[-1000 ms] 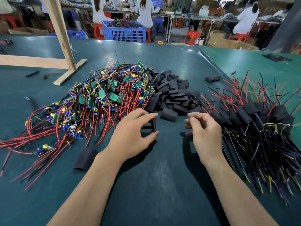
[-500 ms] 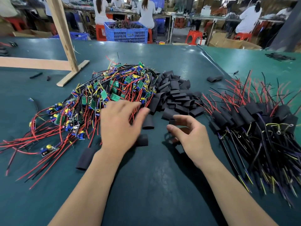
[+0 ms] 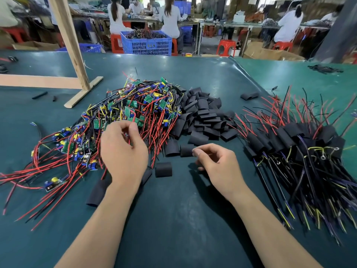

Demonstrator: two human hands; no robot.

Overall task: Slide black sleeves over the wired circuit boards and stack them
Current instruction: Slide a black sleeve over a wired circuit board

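A heap of wired circuit boards [image 3: 135, 109] with green boards and red, black and yellow leads lies at centre left on the green table. Beside it to the right is a pile of flat black sleeves [image 3: 202, 117]. Sleeved boards [image 3: 289, 136] lie stacked at the right, leads fanned out. My left hand [image 3: 123, 153] is over the heap's near edge, its curled fingers and thumb closing on red wires of one board. My right hand [image 3: 216, 165] pinches the right edge of a black sleeve [image 3: 186, 150] that lies on the table.
A loose sleeve [image 3: 163, 169] stands between my hands, and a longer one [image 3: 96, 192] lies under my left forearm. A wooden frame [image 3: 77, 74] stands at the back left. One stray sleeve [image 3: 249, 96] lies further back. Beyond the table are a blue crate [image 3: 146, 43] and seated people.
My left hand has reached forward into the heap of boards and curled its fingers. My right hand has moved left and forward onto a sleeve at the pile's near edge.
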